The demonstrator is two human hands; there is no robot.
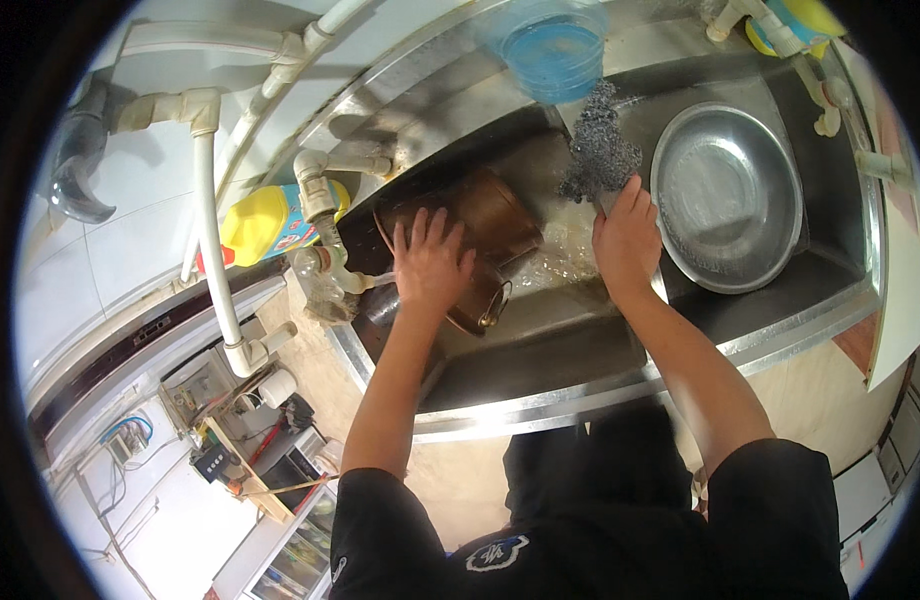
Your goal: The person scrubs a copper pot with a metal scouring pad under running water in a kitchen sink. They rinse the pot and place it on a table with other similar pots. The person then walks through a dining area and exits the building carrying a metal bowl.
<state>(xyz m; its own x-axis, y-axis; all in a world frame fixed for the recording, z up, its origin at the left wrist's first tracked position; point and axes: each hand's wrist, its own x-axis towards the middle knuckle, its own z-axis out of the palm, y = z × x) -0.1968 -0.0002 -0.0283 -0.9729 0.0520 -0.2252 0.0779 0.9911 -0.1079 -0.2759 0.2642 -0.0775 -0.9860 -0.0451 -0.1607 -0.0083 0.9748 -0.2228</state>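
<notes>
My left hand (432, 262), its fingers spread, lies over brown metal cookware (497, 217) in the left sink bowl (538, 352). A lid-like brown piece with a small ring (497, 304) shows below that hand. The hand hides much of the cookware, so I cannot tell how its parts join. In my right hand (631, 240) is the pale handle of a steel wool scrubber (602, 146). Its grey, tangled head points away from me, just below a clear blue plastic tub (553, 56). Water runs from the tap (343, 277) beside my left hand.
A round metal basin (726, 199) sits in the right sink bowl (827, 240). Plastic pipes (208, 172) and a yellow jug (261, 225) stand at the left. Another yellow container (801, 26) is at the top right. The steel sink rim (535, 416) runs before me.
</notes>
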